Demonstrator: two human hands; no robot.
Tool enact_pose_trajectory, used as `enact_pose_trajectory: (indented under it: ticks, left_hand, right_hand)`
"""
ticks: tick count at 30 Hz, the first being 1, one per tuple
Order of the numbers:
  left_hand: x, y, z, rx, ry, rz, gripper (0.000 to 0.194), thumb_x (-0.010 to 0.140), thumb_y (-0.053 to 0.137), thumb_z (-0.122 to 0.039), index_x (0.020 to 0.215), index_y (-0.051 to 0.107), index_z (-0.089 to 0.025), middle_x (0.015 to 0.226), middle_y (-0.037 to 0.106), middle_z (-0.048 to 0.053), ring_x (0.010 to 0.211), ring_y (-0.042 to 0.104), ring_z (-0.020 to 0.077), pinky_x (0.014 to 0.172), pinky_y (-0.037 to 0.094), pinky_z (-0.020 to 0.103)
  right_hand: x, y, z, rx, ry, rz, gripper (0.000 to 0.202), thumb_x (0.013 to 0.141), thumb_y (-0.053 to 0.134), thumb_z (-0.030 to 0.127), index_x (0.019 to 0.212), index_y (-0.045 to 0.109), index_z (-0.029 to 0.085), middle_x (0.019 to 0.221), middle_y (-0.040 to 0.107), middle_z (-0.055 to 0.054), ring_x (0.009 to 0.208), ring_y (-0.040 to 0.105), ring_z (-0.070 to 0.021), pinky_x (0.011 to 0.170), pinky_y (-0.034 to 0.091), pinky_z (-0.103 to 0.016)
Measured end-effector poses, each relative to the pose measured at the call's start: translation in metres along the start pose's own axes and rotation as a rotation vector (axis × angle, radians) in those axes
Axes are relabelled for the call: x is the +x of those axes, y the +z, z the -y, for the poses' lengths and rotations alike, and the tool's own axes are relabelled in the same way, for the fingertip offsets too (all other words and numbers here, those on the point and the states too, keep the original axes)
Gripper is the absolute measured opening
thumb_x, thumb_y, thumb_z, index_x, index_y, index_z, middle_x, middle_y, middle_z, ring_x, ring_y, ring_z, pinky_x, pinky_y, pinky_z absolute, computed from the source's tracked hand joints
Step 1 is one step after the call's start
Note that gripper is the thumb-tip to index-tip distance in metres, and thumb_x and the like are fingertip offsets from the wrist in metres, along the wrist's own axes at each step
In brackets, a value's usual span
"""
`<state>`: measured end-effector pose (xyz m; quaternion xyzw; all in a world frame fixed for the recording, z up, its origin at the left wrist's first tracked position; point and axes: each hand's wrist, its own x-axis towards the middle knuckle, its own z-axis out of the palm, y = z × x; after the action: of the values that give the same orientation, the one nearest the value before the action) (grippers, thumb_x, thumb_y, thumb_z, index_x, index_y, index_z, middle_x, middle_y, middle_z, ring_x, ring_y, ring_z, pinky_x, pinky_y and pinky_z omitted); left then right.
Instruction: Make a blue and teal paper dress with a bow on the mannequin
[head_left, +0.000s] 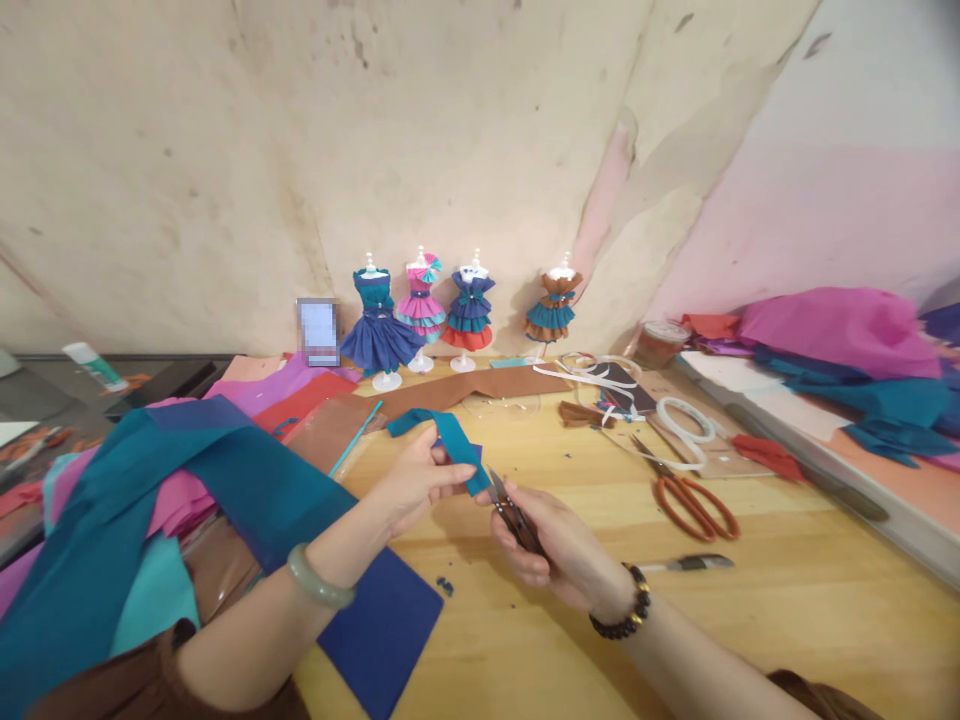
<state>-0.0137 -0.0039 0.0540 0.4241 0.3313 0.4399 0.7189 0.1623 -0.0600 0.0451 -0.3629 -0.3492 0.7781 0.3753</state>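
Observation:
In my left hand point(426, 474) is a narrow teal strip point(454, 443), pinched between thumb and fingers; it looks like fabric or crepe paper. One end loops back over the hand, and the other points toward my right hand point(544, 540). That hand grips a small pair of thread snips point(514, 515) with dark handles. The tips of the blades are right at the strip's end; whether they touch it I cannot tell. Below my left forearm lies a dark blue sheet point(386, 625), with small teal scraps point(445, 587) beside it on the wooden table point(600, 660).
Several miniature dress forms point(379, 320) in ruffled dresses stand along the wall. Orange-handled scissors point(694, 505) and a craft knife point(697, 563) lie at right, near a roll of white tape point(686, 420). Teal and pink material point(97, 530) is heaped at left. A phone point(319, 332) leans at the back.

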Motion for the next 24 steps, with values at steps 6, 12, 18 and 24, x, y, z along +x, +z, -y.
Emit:
enact_pose_trajectory:
  ticks: [6,12,18,24]
  left_hand:
    - [0.002,0.0,0.006,0.086,0.049,-0.049,0.055,0.056,0.088,-0.02,0.101,0.056,-0.017,0.085,0.073,0.005,0.066,0.068,0.016,0.062,0.052,0.027]
    - [0.002,0.004,0.008,0.103,0.133,-0.113,0.069,0.054,0.089,-0.018,0.115,0.055,-0.018,0.089,0.075,0.006,0.078,0.071,0.0186,0.067,0.054,0.025]
    - [0.004,0.002,0.012,0.109,0.161,-0.106,0.066,0.055,0.088,-0.017,0.113,0.057,-0.019,0.089,0.075,0.006,0.082,0.072,0.0204,0.073,0.056,0.029]
    - [0.004,0.002,0.011,0.114,0.172,-0.103,0.069,0.055,0.088,-0.016,0.115,0.054,-0.018,0.087,0.075,0.005,0.083,0.072,0.0204,0.074,0.056,0.029]
  right_hand:
    - [0.002,-0.001,-0.001,0.017,0.006,-0.024,0.045,0.076,0.068,0.058,0.093,0.056,0.018,0.052,0.053,0.009,0.032,0.023,-0.0015,0.035,0.01,-0.019]
    - [0.004,-0.002,-0.003,0.045,0.023,-0.068,0.043,0.077,0.068,0.057,0.073,0.044,0.021,0.047,0.045,0.01,0.034,0.018,-0.001,0.037,0.006,-0.02]
    - [0.005,-0.003,-0.002,0.071,0.026,-0.062,0.036,0.078,0.065,0.05,0.077,0.043,0.022,0.049,0.046,0.01,0.034,0.017,-0.0018,0.038,0.006,-0.02]
    - [0.004,-0.005,-0.003,0.071,0.01,-0.066,0.037,0.076,0.067,0.048,0.083,0.04,0.023,0.053,0.05,0.01,0.035,0.017,-0.0011,0.039,0.005,-0.019]
